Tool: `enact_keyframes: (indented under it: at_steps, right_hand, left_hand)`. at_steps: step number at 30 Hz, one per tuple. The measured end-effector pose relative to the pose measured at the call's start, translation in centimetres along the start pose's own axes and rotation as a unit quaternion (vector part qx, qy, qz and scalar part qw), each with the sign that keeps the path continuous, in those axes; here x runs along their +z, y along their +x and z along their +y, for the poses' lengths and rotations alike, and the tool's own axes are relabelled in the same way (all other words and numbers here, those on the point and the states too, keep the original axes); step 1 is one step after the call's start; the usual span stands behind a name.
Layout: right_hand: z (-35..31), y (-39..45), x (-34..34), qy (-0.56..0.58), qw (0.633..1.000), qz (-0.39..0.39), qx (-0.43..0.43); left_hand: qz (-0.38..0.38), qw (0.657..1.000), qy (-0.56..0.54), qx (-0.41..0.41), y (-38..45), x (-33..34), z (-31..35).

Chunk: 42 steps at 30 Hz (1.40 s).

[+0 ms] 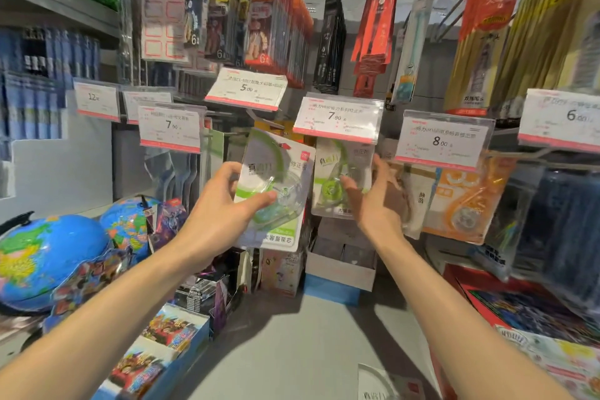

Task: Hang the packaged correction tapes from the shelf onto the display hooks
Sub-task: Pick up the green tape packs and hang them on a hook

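**Correction tape raised to the display hooks**

Correction tape pack [276, 185], green and white in a clear blister, is held up in front of the hook display, its top edge just below and left of the 7.90 price tag [337, 120]. Largest in view, two blue globes [48, 256] sit at my lower left, with boxes of colourful cartoon-printed cards [168, 334] in front of them on the grey shelf [292, 351]. Above hang rows of packaged pens [279, 19], orange, black and red, on long metal hooks. At right, an orange correction tape pack [467, 201] hangs under the 8.00 price tag [443, 140]. Beneath the 7.90 tag another green pack [341, 185] already hangs on its hook. An open white cardboard box [341, 266] stands on the shelf below it.

My left hand [224, 211] grips the raised pack from its left side, thumb across the front over the clear tape wheel, fingers behind. My right hand [373, 201] is spread wide, fingers straight, reaching toward the hanging green pack; the fingertips lie at its front, though I cannot tell if they touch.
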State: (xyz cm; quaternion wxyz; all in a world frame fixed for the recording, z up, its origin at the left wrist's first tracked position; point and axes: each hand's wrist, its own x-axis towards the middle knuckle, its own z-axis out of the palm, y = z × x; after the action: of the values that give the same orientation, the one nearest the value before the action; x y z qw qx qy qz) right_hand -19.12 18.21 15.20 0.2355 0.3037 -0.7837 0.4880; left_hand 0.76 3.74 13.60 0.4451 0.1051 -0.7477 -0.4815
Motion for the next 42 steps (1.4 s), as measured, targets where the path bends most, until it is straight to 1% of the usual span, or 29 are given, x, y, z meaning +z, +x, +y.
enact_keyframes:
  at_steps: [3,6,8,10,12,14,17,20,23,25,27,29,31,33,36,39,42]
  right_hand:
    - [0.0,0.1,-1.1,0.011,1.0,-0.011,0.001]
    - [-0.1,-1.1,-2.9,0.042,0.999,-0.015,-0.022]
    - [0.1,-2.4,-4.0,0.058,0.996,-0.054,-0.035]
    - [0.4,-4.0,-4.6,0.099,0.987,-0.124,-0.03]
    - [0.3,-5.4,-4.8,0.149,0.973,-0.177,-0.016]
    - [0.6,-6.2,-4.6,0.205,0.958,-0.201,0.005]
    - [1.1,-6.6,-4.4,0.283,0.942,-0.175,0.047]
    - [1.3,-6.9,-4.7,0.364,0.91,-0.169,0.101]
    - [1.4,-7.2,-5.1,0.397,0.892,-0.183,0.114]
    - [1.4,-7.2,-5.5,0.407,0.888,-0.181,0.114]
    - [1.5,-7.1,-5.9,0.416,0.888,-0.164,0.11]
    - [1.8,-6.8,-6.4,0.42,0.89,-0.143,0.107]
    - [2.0,-6.8,-6.8,0.409,0.899,-0.128,0.093]
    - [2.1,-6.9,-6.9,0.394,0.908,-0.12,0.073]
    - [1.7,-7.0,-6.3,0.379,0.917,-0.118,0.042]
    - [0.9,-6.5,-5.5,0.376,0.92,-0.107,0.023]
    - [0.1,-5.9,-4.8,0.355,0.931,-0.084,0.018]
  left_hand:
    - [-0.002,1.0,-0.008,-0.012,0.0,0.1,-0.1]
    - [-0.011,0.999,-0.029,-0.025,-0.2,0.6,-0.1]
    - [-0.027,0.997,-0.056,-0.036,-0.4,1.2,-0.2]
    - [-0.049,0.995,-0.077,-0.046,-0.6,2.0,-0.2]
    - [-0.064,0.992,-0.091,-0.052,-0.7,3.0,-0.1]
    - [-0.076,0.989,-0.108,-0.06,-0.8,4.2,0.0]
    - [-0.091,0.986,-0.129,-0.059,-1.3,5.8,0.0]
    - [-0.095,0.986,-0.126,-0.049,-1.7,6.7,0.1]
    - [-0.107,0.988,-0.108,-0.036,-2.1,6.8,0.4]
    - [-0.097,0.993,-0.065,-0.017,-2.0,6.4,0.7]
    - [-0.061,0.996,-0.061,-0.014,-1.5,5.8,1.4]
    - [-0.026,0.993,-0.114,-0.01,-0.6,5.1,2.6]
    - [-0.008,0.987,-0.162,0.002,0.2,4.6,4.3]
    - [-0.01,0.982,-0.189,0.02,0.7,4.5,5.9]
    - [-0.006,0.979,-0.198,0.048,1.0,4.8,7.8]
    - [0.003,0.974,-0.22,0.05,1.1,4.8,8.9]
    - [0.001,0.971,-0.236,0.045,1.1,4.6,9.4]
